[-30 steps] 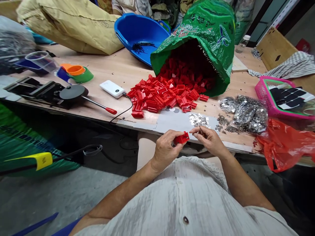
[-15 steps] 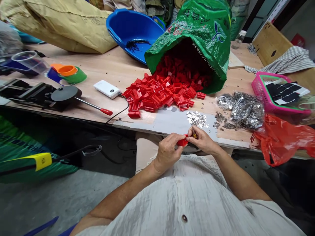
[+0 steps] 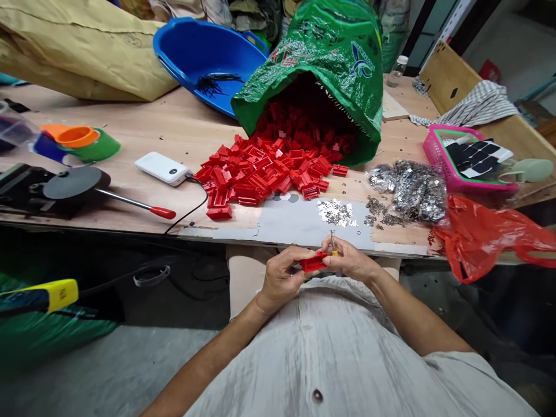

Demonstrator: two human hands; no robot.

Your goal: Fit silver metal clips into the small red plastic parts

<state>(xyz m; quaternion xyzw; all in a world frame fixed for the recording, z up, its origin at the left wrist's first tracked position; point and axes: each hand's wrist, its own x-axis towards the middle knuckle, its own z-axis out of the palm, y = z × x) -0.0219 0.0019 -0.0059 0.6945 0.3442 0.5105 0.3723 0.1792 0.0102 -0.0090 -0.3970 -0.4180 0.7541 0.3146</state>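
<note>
Your right hand has come in since a second ago, its thumb now meeting the red piece, its curled fingers grasping a yellow-banded tool. Your left hand pinches the piece, its long axis sideways between your hands, before the desk's near edge.
</note>
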